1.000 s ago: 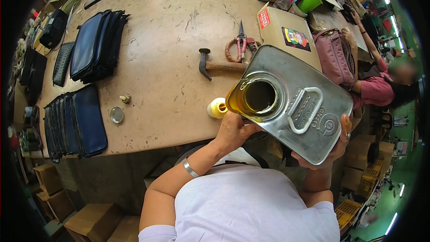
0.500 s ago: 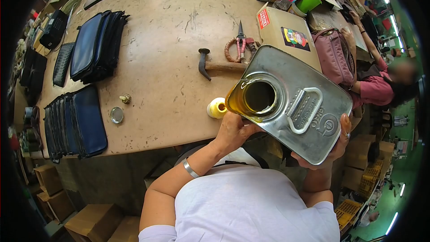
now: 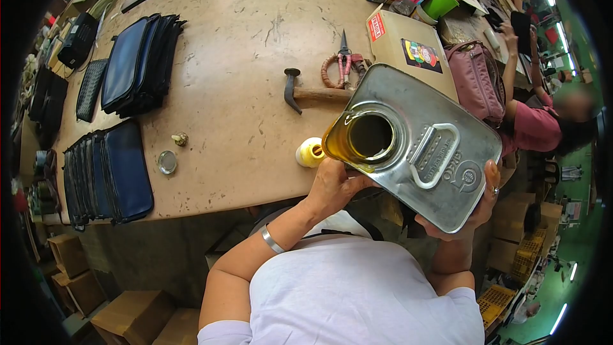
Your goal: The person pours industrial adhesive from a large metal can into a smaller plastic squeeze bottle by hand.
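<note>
A large silver metal can (image 3: pixel 472 137) is tilted over the table's front edge, its round mouth facing up and to the left. Amber liquid coats the lip of that mouth. My left hand (image 3: pixel 335 186) grips the can's near-left side, just below the mouth, its fingertips partly hidden. Around the lower right corner wraps my right hand (image 3: pixel 472 217), a ring on one finger. Just left of the lip stands a small yellow-and-white bottle (image 3: pixel 305 154), uncapped. Farther left lie a small cap with a stub (image 3: pixel 180 139) and a round lid (image 3: pixel 166 162).
Beyond the can are a hammer (image 3: pixel 319 94), scissors with wrapped handles (image 3: pixel 345 64) and a cardboard box (image 3: pixel 393 35). Stacks of dark blue bags (image 3: pixel 124 67) sit at the left. A pink bag (image 3: pixel 474 76) and a person in a pink shirt (image 3: pixel 533 128) are at the right.
The can and both my hands stay almost where they were. At the right, the other person's arms have shifted, and a dark piece now shows by their hands.
</note>
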### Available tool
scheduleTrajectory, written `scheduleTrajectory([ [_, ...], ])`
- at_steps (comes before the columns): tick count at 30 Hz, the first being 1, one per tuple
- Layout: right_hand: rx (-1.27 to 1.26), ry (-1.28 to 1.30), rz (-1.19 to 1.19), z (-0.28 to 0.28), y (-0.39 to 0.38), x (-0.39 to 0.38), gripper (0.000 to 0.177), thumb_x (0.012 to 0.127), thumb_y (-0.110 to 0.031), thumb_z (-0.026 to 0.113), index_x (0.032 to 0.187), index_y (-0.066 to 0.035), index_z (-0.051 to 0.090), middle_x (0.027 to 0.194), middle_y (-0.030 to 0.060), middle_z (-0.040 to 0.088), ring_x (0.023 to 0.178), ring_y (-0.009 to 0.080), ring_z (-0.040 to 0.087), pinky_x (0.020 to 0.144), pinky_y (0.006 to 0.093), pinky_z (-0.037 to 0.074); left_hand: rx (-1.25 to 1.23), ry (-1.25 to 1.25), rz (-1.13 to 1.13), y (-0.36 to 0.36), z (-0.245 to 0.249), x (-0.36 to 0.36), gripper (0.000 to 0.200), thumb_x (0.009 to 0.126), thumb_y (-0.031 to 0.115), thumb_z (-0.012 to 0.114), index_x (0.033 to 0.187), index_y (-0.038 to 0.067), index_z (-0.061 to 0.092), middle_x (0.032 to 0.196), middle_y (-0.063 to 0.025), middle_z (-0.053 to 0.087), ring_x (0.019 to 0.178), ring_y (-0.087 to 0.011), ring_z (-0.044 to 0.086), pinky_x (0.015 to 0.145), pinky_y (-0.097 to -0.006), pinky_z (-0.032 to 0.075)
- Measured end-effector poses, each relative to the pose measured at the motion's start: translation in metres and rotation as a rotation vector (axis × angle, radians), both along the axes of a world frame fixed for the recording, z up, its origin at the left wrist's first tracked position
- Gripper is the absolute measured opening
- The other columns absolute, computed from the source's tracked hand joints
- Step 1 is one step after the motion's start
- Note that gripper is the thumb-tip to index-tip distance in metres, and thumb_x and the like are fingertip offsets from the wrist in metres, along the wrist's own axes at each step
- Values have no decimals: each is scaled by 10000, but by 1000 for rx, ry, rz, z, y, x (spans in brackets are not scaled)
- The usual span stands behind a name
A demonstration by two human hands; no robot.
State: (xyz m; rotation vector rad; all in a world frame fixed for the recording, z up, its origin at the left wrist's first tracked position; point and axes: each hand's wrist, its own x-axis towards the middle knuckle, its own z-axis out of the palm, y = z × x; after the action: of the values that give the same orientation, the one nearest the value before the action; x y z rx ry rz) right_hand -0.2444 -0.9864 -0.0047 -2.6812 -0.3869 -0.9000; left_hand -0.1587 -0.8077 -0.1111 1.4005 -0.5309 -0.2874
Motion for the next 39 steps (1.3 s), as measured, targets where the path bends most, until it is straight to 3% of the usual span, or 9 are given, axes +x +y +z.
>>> scheduleTrajectory([
  [26,132,-21,52,-7,-3,2,1064,548,-536,758,1327,-9,262,1323,175,311,1235,341,326,1029,478,261,-24,-26,-1,-1,-3,2,400,666,71,737,1018,-2,563,972,-87,623,893,-194,588,791,-304,458],
  [39,71,8,15,-4,-2,1,1047,587,-571,717,1330,-15,233,1319,186,297,1224,351,332,1017,491,283,-19,3,-5,-1,-1,2,404,666,62,736,1026,8,560,986,-82,616,909,-188,581,811,-304,453],
])
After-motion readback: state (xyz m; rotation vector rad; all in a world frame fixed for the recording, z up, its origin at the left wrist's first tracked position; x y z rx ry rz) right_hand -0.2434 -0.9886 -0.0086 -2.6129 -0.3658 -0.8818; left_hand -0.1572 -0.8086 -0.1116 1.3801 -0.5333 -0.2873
